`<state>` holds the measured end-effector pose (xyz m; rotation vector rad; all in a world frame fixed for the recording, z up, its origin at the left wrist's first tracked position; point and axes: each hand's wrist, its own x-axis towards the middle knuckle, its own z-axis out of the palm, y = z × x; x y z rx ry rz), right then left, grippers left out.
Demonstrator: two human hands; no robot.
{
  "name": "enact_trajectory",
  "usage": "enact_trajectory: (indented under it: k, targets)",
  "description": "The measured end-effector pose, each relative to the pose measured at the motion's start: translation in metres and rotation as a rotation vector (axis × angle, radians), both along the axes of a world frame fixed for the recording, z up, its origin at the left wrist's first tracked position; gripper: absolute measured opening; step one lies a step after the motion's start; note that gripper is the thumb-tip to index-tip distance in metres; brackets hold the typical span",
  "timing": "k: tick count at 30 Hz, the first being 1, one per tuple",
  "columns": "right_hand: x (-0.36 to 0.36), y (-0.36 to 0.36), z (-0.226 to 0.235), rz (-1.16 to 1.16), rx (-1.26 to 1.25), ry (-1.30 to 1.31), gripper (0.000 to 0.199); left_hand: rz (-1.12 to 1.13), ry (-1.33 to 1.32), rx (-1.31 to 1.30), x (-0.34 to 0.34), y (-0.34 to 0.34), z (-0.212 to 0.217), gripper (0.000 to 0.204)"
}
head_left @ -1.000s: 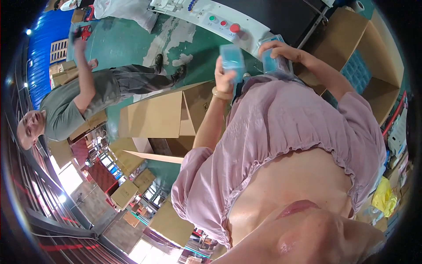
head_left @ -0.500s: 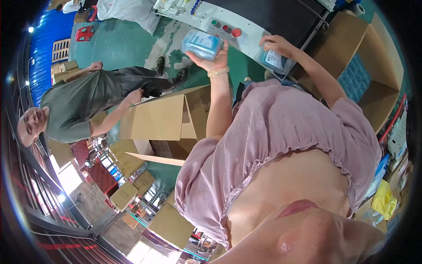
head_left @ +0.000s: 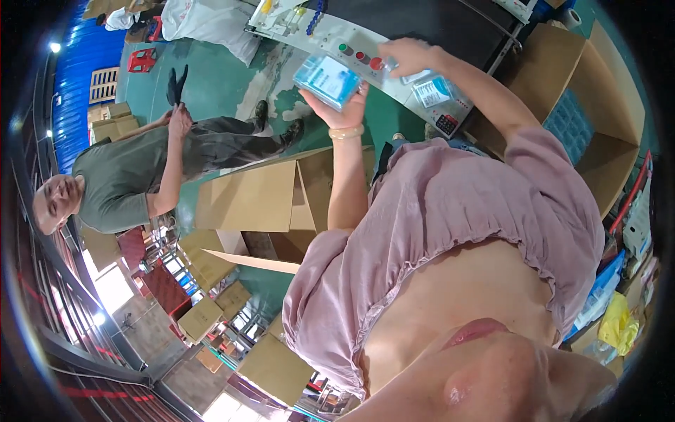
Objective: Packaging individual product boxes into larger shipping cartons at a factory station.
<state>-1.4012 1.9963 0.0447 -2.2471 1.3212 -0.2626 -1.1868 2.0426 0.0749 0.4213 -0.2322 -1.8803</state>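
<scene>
Head view: the left hand (head_left: pixel 344 109), forearm reaching forward, is clamped on a clear blue pack (head_left: pixel 327 79) near the edge of a white machine (head_left: pixel 398 88); the pack's labelled face turns toward the camera, long axis running upper left to lower right. The right hand (head_left: pixel 411 56) bends leftward beside a second pack (head_left: pixel 431 92); blur hides whether its fingers grip anything.

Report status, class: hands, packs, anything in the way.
Left hand holds blue pack. Right hand blurred, near second pack at white machine; grip unclear. Red button beside that hand.
</scene>
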Motion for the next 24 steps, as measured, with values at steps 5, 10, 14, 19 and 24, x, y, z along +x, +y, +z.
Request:
enact_trajectory:
  k: [5,10,14,19,24]
  targets:
    - [0.015,0.002,-0.059,0.216,-0.482,-0.240,0.053,-0.074,0.039,0.031,0.010,0.024,-0.015,0.072]
    - [-0.050,0.052,-0.037,-0.148,-0.165,-0.198,0.060,-0.015,-0.025,0.003,0.046,0.049,-0.014,0.074]
    - [-0.091,0.112,-0.052,-0.199,-0.237,-0.054,0.066,-0.028,-0.136,0.007,0.035,0.052,-0.013,0.075]
    - [-0.159,0.122,-0.032,-0.333,-0.365,-0.085,0.072,-0.161,-0.196,-0.088,0.004,0.042,-0.018,0.075]
    - [-0.281,0.073,-0.058,-0.848,-0.511,0.346,0.073,-0.270,-0.147,-0.018,-0.023,0.044,-0.021,0.063]
